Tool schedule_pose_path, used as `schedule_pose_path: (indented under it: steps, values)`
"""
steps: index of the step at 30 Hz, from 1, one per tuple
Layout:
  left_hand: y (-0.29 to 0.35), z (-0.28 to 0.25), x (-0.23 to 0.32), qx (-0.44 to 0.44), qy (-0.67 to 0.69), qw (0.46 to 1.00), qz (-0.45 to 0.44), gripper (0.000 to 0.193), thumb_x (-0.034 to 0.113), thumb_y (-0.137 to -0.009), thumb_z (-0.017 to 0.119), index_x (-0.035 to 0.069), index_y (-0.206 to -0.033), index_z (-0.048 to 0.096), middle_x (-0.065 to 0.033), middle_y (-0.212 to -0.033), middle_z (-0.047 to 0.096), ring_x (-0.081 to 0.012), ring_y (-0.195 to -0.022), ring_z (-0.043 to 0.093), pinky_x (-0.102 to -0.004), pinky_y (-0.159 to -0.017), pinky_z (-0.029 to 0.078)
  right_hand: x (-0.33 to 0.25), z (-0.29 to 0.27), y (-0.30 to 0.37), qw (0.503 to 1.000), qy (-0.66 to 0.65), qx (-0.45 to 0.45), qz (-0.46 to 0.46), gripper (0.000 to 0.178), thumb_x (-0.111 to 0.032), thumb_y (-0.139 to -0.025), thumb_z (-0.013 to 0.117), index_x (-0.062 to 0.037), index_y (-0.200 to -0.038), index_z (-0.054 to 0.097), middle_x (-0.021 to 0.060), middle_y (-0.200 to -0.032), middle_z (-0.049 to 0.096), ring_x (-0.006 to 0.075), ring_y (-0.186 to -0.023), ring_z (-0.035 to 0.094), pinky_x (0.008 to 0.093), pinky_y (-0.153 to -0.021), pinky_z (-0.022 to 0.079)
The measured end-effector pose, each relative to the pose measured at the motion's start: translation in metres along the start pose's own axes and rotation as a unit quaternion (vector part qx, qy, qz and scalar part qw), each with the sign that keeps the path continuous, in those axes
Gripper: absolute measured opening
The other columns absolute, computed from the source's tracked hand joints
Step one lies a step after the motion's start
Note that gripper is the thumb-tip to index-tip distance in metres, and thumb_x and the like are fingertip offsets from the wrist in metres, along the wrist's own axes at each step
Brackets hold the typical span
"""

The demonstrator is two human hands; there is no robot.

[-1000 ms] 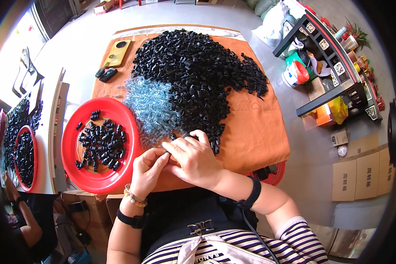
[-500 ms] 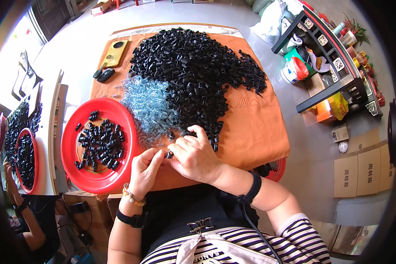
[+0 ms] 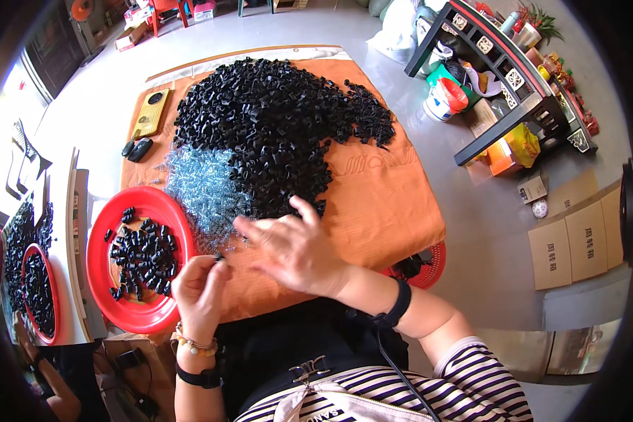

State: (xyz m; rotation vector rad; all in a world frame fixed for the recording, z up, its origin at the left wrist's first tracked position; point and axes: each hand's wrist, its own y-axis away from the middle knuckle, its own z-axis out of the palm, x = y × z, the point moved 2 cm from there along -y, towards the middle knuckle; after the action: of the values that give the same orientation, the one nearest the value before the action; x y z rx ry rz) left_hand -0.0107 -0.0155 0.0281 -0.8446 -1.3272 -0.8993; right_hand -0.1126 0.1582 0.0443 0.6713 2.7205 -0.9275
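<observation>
One black piece (image 3: 219,258), probably light, stiff and best side-held, is pinched by the left hand (image 3: 200,290) beside the red tray (image 3: 97,271), right hand (image 3: 299,254) spread.

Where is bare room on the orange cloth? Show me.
Right side of the orange cloth, between the heap of small black pieces, the right hand and the cloth's right edge. Crowded: left, with the glinting pale-blue heap and round red plastic tray.
</observation>
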Motion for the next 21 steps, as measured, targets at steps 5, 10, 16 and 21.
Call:
schedule_pose_path:
  steps: [5,10,16,21]
  values:
    - [-0.002,-0.046,0.015,0.158,-0.042,0.986,0.028,0.004,0.008,-0.095,0.065,0.004,-0.093,0.064,0.003,-0.074,0.061,-0.0007,-0.061,0.051,-0.0148,-0.054,0.036,0.054,-0.025,0.015,0.985,-0.01,0.083,0.152,0.054,-0.02,-0.087,0.07,-0.0149,-0.138,0.054,-0.0014,-0.082,0.067,0.0173,-0.077,0.064,0.0477,-0.098,0.038]
    - [0.0,-0.085,0.008,0.239,-0.043,0.97,0.008,0.007,0.01,-0.095,0.067,0.007,-0.101,0.065,0.0087,-0.07,0.052,0.0018,-0.057,0.043,-0.0147,-0.05,0.035,0.09,-0.034,0.049,0.976,0.065,0.023,0.206,0.028,-0.021,-0.087,0.07,-0.0112,-0.113,0.066,0.0009,-0.083,0.069,0.0192,-0.078,0.065,0.0466,-0.092,0.041]
    - [0.001,-0.08,0.009,0.284,-0.001,0.958,0.049,0.023,0.008,-0.096,0.063,0.008,-0.119,0.062,0.0084,-0.074,0.051,0.0027,-0.059,0.04,-0.0137,-0.049,0.031,0.081,-0.025,0.05,0.99,-0.008,0.029,0.135,0.094,-0.061,-0.072,0.076,-0.0107,-0.145,0.043,0.0212,-0.128,0.056,0.036,-0.112,0.056,0.0505,-0.098,0.04]
    - [0.0,-0.031,0.003,0.107,-0.089,0.988,0.07,0.012,0.0,-0.092,0.063,0.003,-0.103,0.066,0.0067,-0.077,0.057,-0.0004,-0.064,0.045,-0.017,-0.055,0.035,0.058,-0.004,0.05,0.982,0.036,-0.094,0.163,0.119,-0.072,-0.066,0.073,-0.0244,-0.158,0.015,0.0319,-0.155,0.02,0.0488,-0.141,0.028,0.0638,-0.112,0.024]
